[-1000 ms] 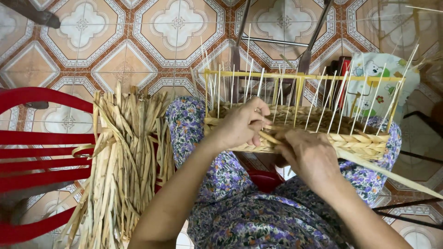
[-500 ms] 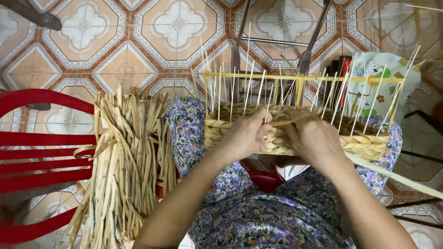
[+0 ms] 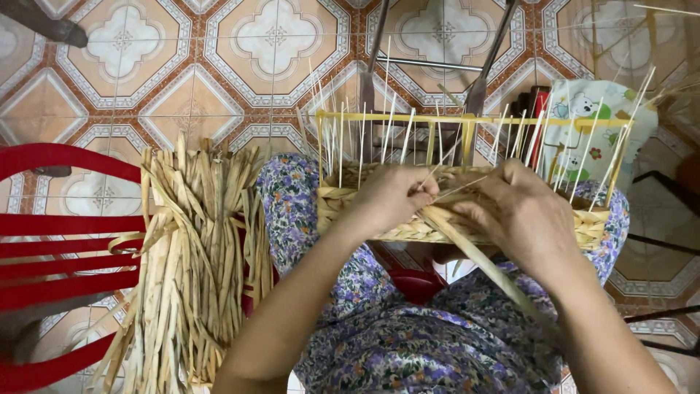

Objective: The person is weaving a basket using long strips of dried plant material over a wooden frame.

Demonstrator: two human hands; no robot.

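**Basket Weaving on the Lap: Hand and Material Positions**

Patterned floor tiles (image 3: 168,80) in orange, white and grey fill the background, with metal chair legs (image 3: 437,66) crossing the top of the view. We sit in floral-print clothing (image 3: 408,343), and a half-woven basket (image 3: 590,226) rests across our knees. Its lower band is woven from flat straw; thin pale upright stakes (image 3: 343,138) rise from that band and are held by a yellow rectangular frame (image 3: 467,119) at their upper part.

Our left hand (image 3: 390,197) is closed against the front wall of the basket, fingers curled around the woven edge and the stakes there. Our right hand (image 3: 521,211) is just beside it, pinching a long flat straw strand (image 3: 481,263) where it meets the weave; the loose end of the strand runs down over our right forearm.

To our left, a bundle of dried straw strips (image 3: 197,270) leans against a red plastic chair (image 3: 65,241). A printed cloth (image 3: 583,124) lies behind the basket on the right.
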